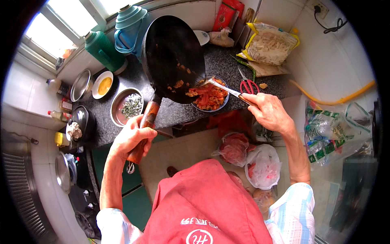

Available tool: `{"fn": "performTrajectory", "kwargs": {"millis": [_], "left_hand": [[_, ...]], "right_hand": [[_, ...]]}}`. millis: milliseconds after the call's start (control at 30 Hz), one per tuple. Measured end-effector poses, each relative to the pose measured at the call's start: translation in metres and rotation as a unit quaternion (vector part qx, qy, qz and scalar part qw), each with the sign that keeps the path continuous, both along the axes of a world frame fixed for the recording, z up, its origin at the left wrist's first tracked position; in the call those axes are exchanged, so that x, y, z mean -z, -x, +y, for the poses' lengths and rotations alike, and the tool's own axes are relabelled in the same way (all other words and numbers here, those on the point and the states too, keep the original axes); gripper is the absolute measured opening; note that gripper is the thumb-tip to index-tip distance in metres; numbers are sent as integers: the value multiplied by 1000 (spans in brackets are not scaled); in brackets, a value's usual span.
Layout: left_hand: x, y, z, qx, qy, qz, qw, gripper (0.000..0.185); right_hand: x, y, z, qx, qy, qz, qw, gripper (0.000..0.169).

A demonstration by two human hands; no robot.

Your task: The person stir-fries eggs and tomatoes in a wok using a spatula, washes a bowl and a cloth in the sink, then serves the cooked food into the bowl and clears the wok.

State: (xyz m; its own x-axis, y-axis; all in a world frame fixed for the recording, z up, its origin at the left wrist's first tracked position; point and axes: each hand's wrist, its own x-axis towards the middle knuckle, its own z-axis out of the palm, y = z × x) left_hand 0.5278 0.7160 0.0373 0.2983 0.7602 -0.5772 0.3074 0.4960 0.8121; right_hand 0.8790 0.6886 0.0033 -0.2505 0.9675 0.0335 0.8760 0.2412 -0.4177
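My left hand (135, 135) grips the wooden handle (149, 116) of a black wok (173, 55), which is tilted steeply so its lower rim hangs over a bowl (227, 99). Cooked tomato and egg (210, 96) fill that bowl, and a few scraps of food cling inside the wok. In my right hand (269, 111) is a metal spatula (225, 88), its blade at the wok's rim above the food. Just beyond this hand lie red-handled scissors (249, 87) on the dark granite counter (179, 113).
Left of the wok stand a metal bowl of chopped greens (131, 105), a dish of yellow liquid (104, 85) and a green thermos (105, 52). A blue jug (131, 30) is behind. A yellow-edged bag (269, 44) sits back right; plastic bags (263, 166) lie low beside me.
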Motion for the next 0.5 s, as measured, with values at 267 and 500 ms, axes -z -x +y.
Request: {"fn": "performTrajectory", "kwargs": {"millis": [267,500], "left_hand": [[10,-5,9,-4,-10,3,1000,30],[10,-7,13,-8,-5,8,1000,20]], "right_hand": [[20,-10,-19,43,11,56,997,30],[36,-16,-29,74,27,73,994,34]]}}
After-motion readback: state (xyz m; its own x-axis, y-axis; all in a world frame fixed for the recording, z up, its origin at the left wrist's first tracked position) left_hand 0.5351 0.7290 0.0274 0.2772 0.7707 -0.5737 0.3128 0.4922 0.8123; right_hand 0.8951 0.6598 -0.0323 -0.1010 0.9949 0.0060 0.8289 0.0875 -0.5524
